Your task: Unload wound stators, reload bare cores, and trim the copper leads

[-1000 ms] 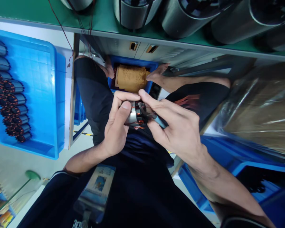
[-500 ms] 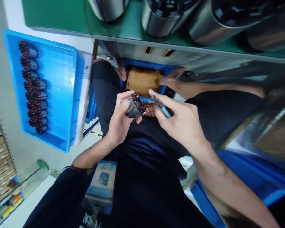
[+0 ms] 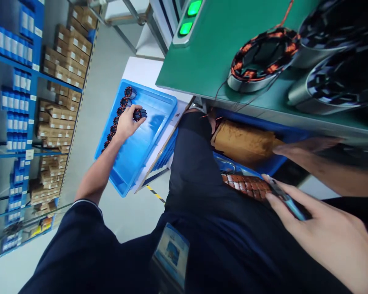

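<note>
Holding a core [image 3: 143, 114] over the tray [image 3: 133, 153], beside the row of cores [image 3: 125, 101] along its left edge, the left hand [image 3: 127, 121] has swung away from the right hand [image 3: 326, 232], which keeps a tool [image 3: 291, 205] pinched; with these now well apart, work on the core seems paused.

- Workbench [image 3: 196, 69]: green top; occupies the upper right.
- Switch panel [image 3: 182, 40]: mounted at the bench end; two green indicators lit.
- Side table [image 3: 142, 72]: white surface, adjacent to the bench.
- Floor [image 3: 135, 218]: pale grey, smooth; yellow-and-black striped tape [image 3: 155, 193] near the side table.
- Shelving rack [image 3: 37, 49]: blue frame, left side; stocked with brown cartons [image 3: 69, 59] and blue boxes [image 3: 14, 44].
</note>
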`<state>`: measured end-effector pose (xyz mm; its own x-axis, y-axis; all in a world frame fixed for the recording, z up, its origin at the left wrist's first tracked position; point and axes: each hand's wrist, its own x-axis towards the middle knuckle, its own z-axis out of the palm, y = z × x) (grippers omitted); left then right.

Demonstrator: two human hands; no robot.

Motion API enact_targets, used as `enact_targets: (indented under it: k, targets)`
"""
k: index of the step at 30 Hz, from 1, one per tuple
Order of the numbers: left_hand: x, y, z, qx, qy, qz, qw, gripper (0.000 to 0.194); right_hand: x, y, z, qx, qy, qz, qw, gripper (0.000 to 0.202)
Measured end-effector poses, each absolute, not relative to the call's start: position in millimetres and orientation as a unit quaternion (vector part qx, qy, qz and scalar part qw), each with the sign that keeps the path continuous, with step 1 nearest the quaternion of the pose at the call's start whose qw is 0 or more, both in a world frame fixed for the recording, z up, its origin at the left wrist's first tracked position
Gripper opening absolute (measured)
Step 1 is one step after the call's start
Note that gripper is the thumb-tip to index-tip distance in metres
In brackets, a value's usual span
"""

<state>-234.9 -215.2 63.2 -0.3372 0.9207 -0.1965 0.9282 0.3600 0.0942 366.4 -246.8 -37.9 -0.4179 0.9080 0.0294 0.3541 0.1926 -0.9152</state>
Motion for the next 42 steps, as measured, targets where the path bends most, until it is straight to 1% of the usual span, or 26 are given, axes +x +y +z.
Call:
enact_targets:
  k: [2, 4, 6, 7, 10, 11, 13, 14, 16, 18, 19, 21, 23, 24, 25, 27, 29, 30, 32, 33, 34, 36, 38, 39, 40, 42]
  targets:
    - [-262.8, -198.7, 56.6, 0.535, 0.835, -0.076, 0.104, 0.063, 358.9, -247.6, -34.7, -0.446, -0.729, 0.422, 0.302, 0.06]
    - [-279.4, -188.4, 50.4, 0.506, 0.848, -0.123, 0.1, 0.066, 356.7, -246.6, -32.7, -0.451, -0.737, 0.402, 0.303, 0.056]
    - [-287.1, -184.7, 46.0, 0.486, 0.856, -0.151, 0.086, 0.068, 360.5, -245.3, -33.4, -0.445, -0.738, 0.415, 0.291, 0.049]
    - [-288.6, -184.7, 44.6, 0.482, 0.859, -0.157, 0.073, 0.069, 363.9, -245.5, -35.1, -0.448, -0.738, 0.427, 0.268, 0.044]
    - [-288.0, -187.9, 44.0, 0.481, 0.863, -0.154, 0.03, 0.066, 373.1, -253.7, -45.3, -0.498, -0.716, 0.461, 0.163, 0.029]
    - [-286.3, -188.7, 45.1, 0.481, 0.864, -0.147, 0.021, 0.066, 374.1, -258.8, -49.6, -0.526, -0.702, 0.459, 0.143, 0.031]
    - [-278.2, -188.2, 49.3, 0.479, 0.868, -0.128, 0.009, 0.074, 371.9, -269.3, -57.5, -0.562, -0.681, 0.451, 0.13, 0.045]
    - [-270.5, -186.9, 52.4, 0.483, 0.869, -0.107, 0.0, 0.08, 369.0, -273.3, -60.0, -0.569, -0.677, 0.447, 0.135, 0.05]
    - [-243.6, -182.1, 60.7, 0.521, 0.853, -0.017, -0.029, 0.089, 360.6, -276.2, -60.6, -0.564, -0.68, 0.45, 0.133, 0.054]
    - [-199.1, -175.3, 71.4, 0.606, 0.779, 0.149, -0.053, 0.092, 350.5, -272.6, -54.5, -0.553, -0.686, 0.457, 0.12, 0.049]
    - [-171.0, -171.0, 77.6, 0.652, 0.726, 0.212, -0.041, 0.093, 345.3, -269.4, -49.6, -0.545, -0.691, 0.46, 0.113, 0.046]
    - [-108.6, -159.1, 90.1, 0.71, 0.647, 0.276, 0.027, 0.098, 335.7, -263.4, -37.8, -0.527, -0.704, 0.463, 0.107, 0.042]
    - [-48.9, -142.3, 100.0, 0.728, 0.617, 0.281, 0.1, 0.11, 329.3, -260.4, -26.5, -0.505, -0.72, 0.461, 0.116, 0.042]
    - [-24.0, -132.9, 103.2, 0.734, 0.612, 0.272, 0.117, 0.111, 328.0, -260.4, -22.0, -0.496, -0.727, 0.459, 0.121, 0.042]
    - [-4.0, -123.7, 105.2, 0.734, 0.616, 0.257, 0.125, 0.107, 328.4, -261.3, -18.7, -0.489, -0.732, 0.456, 0.125, 0.043]
    - [19.9, -110.2, 107.2, 0.722, 0.641, 0.218, 0.138, 0.09, 334.1, -265.2, -16.7, -0.491, -0.733, 0.454, 0.125, 0.045]
    - [24.9, -109.2, 110.1, 0.707, 0.66, 0.21, 0.142, 0.074, 344.8, -271.1, -20.9, -0.507, -0.722, 0.455, 0.121, 0.046]
    - [22.7, -114.5, 112.7, 0.699, 0.661, 0.229, 0.148, 0.066, 351.1, -274.6, -24.9, -0.517, -0.714, 0.457, 0.12, 0.047]
    - [14.8, -135.0, 119.4, 0.676, 0.637, 0.318, 0.191, 0.055, 363.3, -282.0, -34.5, -0.54, -0.697, 0.457, 0.122, 0.049]
    - [11.5, -148.9, 122.4, 0.652, 0.612, 0.377, 0.24, 0.053, 368.4, -285.4, -39.0, -0.547, -0.689, 0.459, 0.124, 0.049]
    - [10.0, -164.1, 124.4, 0.617, 0.58, 0.434, 0.307, 0.055, 372.7, -288.1, -42.5, -0.552, -0.681, 0.464, 0.124, 0.05]
    - [15.4, -195.7, 122.7, 0.512, 0.512, 0.504, 0.471, 0.066, 378.3, -289.7, -45.0, -0.558, -0.669, 0.473, 0.13, 0.049]
    - [32.8, -225.4, 112.6, 0.367, 0.458, 0.508, 0.63, 0.077, 380.7, -284.5, -39.1, -0.561, -0.66, 0.477, 0.147, 0.05]
    - [45.1, -238.8, 105.4, 0.289, 0.44, 0.491, 0.694, 0.079, 381.2, -279.4, -32.5, -0.565, -0.657, 0.474, 0.157, 0.05]
    - [58.4, -251.2, 97.7, 0.22, 0.425, 0.471, 0.741, 0.081, 381.3, -273.0, -23.3, -0.57, -0.653, 0.469, 0.168, 0.051]
    - [83.7, -272.4, 85.0, 0.165, 0.413, 0.433, 0.784, 0.079, 380.0, -258.3, 2.7, -0.579, -0.649, 0.455, 0.191, 0.05]
